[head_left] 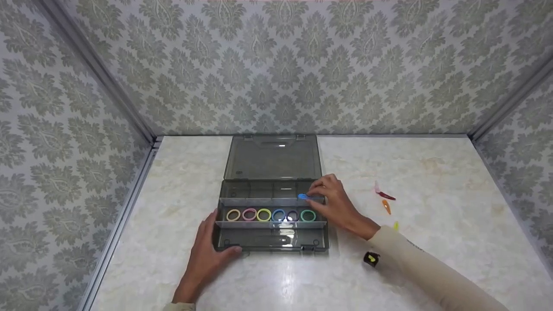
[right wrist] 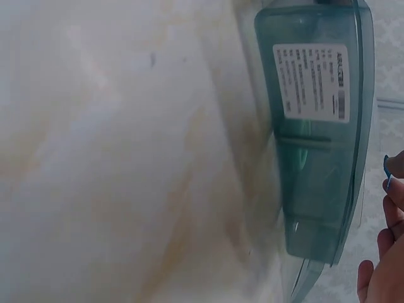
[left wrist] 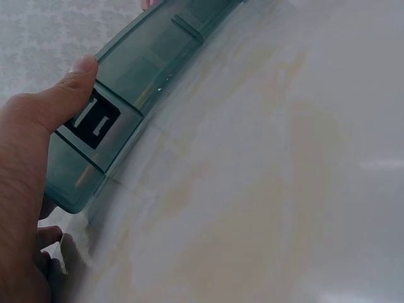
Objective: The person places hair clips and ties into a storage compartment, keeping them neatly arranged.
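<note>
A translucent dark plastic compartment box (head_left: 272, 236) lies on the table with its lid (head_left: 273, 157) folded back. My left hand (head_left: 209, 250) grips its front left corner, thumb on the front wall, as the left wrist view also shows. My right hand (head_left: 335, 203) pinches a small blue hair clip (head_left: 303, 196) above the right part of the back row. Along the middle row lie several coloured hair ties, from a cream one (head_left: 233, 209) at the left to a green one (head_left: 308, 210) at the right. The right wrist view catches the blue clip (right wrist: 387, 165) between fingertips.
Right of the box lie a pink clip (head_left: 376, 187), a dark red clip (head_left: 387, 196), an orange clip (head_left: 386, 206) and a yellow clip (head_left: 396, 225) partly behind the right sleeve. A small black object (head_left: 371, 259) with a yellow patch sits nearer. Patterned walls enclose the table.
</note>
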`<state>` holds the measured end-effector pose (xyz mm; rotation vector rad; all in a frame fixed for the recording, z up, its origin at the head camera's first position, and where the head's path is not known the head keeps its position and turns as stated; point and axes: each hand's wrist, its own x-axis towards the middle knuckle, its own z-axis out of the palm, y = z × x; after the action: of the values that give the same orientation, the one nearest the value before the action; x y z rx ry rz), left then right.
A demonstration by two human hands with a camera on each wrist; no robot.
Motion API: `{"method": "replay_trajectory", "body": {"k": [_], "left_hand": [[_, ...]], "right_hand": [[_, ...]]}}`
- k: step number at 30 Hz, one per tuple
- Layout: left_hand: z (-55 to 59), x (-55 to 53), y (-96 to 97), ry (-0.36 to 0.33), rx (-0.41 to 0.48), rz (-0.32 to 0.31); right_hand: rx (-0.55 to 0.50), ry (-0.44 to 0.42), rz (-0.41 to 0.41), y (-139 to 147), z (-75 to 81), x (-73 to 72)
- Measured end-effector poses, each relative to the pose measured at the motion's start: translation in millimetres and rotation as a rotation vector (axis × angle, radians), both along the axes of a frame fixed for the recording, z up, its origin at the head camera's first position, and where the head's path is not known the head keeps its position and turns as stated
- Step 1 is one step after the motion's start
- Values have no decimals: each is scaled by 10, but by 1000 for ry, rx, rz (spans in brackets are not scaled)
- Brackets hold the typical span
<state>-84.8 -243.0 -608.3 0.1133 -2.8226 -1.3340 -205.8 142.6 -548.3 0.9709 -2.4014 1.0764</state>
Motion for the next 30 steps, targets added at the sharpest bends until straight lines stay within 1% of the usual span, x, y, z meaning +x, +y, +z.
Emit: {"method": "replay_trajectory", "body": {"k": [4, 9, 12, 20, 25, 30], "left_hand": [[-12, 1, -1, 29, -13, 2], [-10, -3, -1, 27, -4, 4], [-6, -4, 0, 22, -1, 5], [-5, 3, 4, 31, 7, 1], [5, 6, 11, 19, 2, 9], [7, 16, 9, 16, 2, 6]], "right_hand": [[4, 14, 43, -117, 6, 9], [18, 31, 84, -246, 17, 31], [38, 17, 105, -321, 33, 55], [133, -33, 150, -502, 93, 125], [178, -62, 201, -634, 147, 152], [175, -36, 274, -761, 171, 171]]}}
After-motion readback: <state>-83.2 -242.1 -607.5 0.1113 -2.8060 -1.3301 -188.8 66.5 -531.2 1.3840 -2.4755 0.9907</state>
